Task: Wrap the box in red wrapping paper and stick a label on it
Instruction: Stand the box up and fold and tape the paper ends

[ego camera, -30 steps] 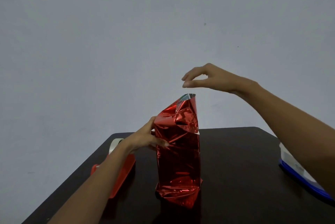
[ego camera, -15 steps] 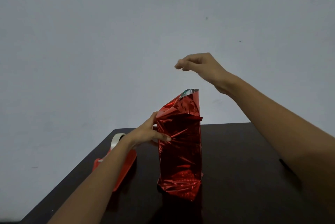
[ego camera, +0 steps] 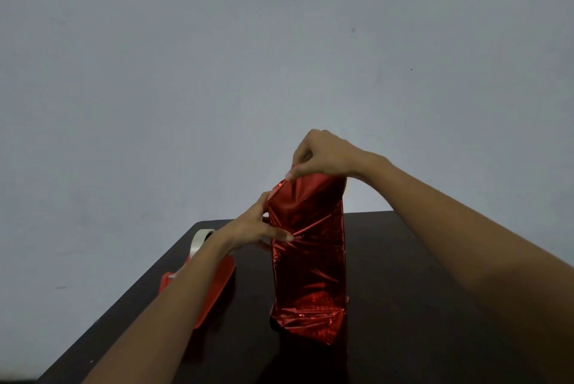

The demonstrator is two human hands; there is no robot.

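A plain grey-white wall (ego camera: 217, 73) fills the background; a dark table (ego camera: 419, 306) stands against it; the light is dim.

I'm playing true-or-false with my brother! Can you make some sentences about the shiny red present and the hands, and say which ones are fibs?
1. The wrapped box stands upright on the dark table. True.
2. The right hand lies flat on the table. False: it pinches the wrapped box's top.
3. The left hand holds the wrapped box's side. True.
4. The tape dispenser lies right of the wrapped box. False: it lies left, behind the left forearm.
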